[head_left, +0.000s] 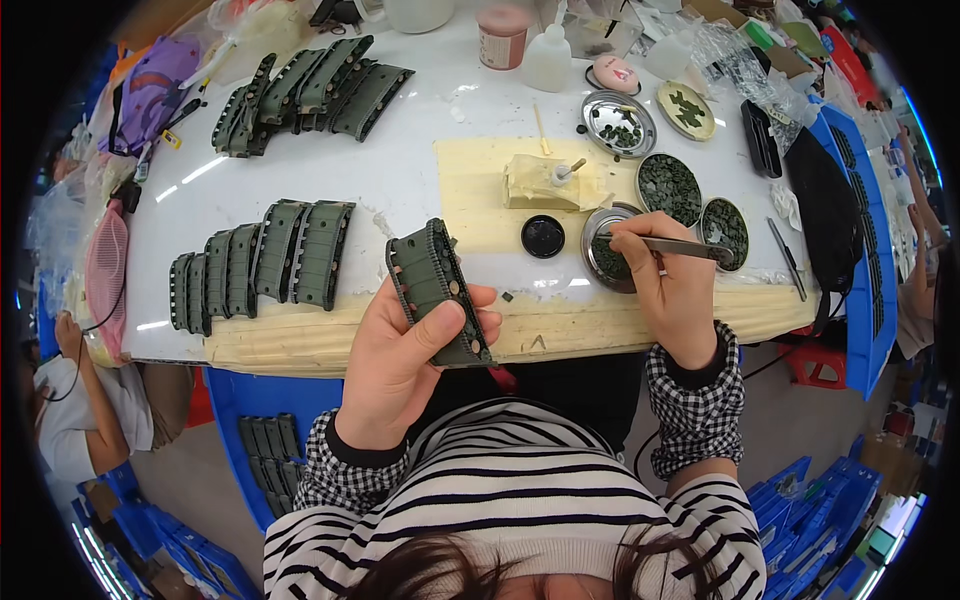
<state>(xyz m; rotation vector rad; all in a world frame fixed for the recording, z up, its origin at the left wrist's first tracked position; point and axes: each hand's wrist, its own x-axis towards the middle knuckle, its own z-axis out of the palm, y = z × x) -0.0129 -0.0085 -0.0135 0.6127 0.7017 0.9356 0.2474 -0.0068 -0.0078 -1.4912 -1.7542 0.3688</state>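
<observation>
My left hand (390,365) grips a dark green, slightly curved ribbed plastic part (428,285) with toothed edges, held upright over the table's near edge, thumb pressed on its face. In my right hand (678,295) is a pair of metal tweezers (685,248), pinched between thumb and fingers. Their tips point down-left over a round metal dish (592,270) of small dark green pieces; my fingers hide part of it, and I cannot tell whether the tips hold a piece. Left of the dish sits a small round black container (543,236).
Similar green parts stand in a near row (275,250) and a far pile (350,85). Round tins of green bits (670,188) lie on the right, beyond a yellow block holding a small bottle (545,182). A black pen (787,258) and blue trays (850,240) are farther right. Another person (95,400) sits at left.
</observation>
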